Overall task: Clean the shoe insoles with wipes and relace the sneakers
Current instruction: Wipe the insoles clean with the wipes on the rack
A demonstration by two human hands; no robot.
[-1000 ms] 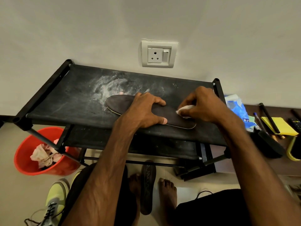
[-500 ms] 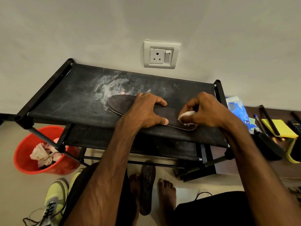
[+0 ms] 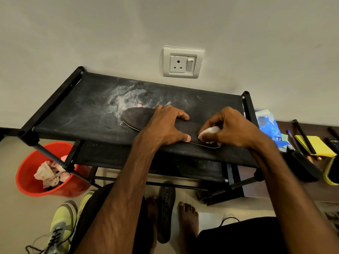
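Head view looks down on a black fabric-topped rack (image 3: 82, 110) set against a pale wall, with a white socket (image 3: 182, 62) above it. A dark insole (image 3: 137, 117) lies flat on the rack's top shelf, toward the near edge, its rounded end pointing left beside a white powdery smear (image 3: 126, 99) on the fabric. The left hand (image 3: 165, 125) rests on the insole's middle with fingers spread and tips pressing down, the thumb at the near edge; it pins the insole rather than gripping it. The right hand (image 3: 231, 129) has its fingers curled round a bunched white wipe (image 3: 210, 132), which it holds against the insole's right end — that end is mostly hidden under hand and wipe. Just right of the rack lies a blue wipe pack (image 3: 269, 129), and beyond it a pen (image 3: 291, 138) and a yellow pad (image 3: 319, 146) on a brown surface. Down on the floor at left, a red bucket (image 3: 27, 182) holds crumpled used wipes (image 3: 49, 176). A yellow-green sneaker (image 3: 62, 222) with dark laces sits near the person's left knee — a second one shows partly just beside it. Between the bare feet, a second dark insole (image 3: 166, 208) lies on the floor.
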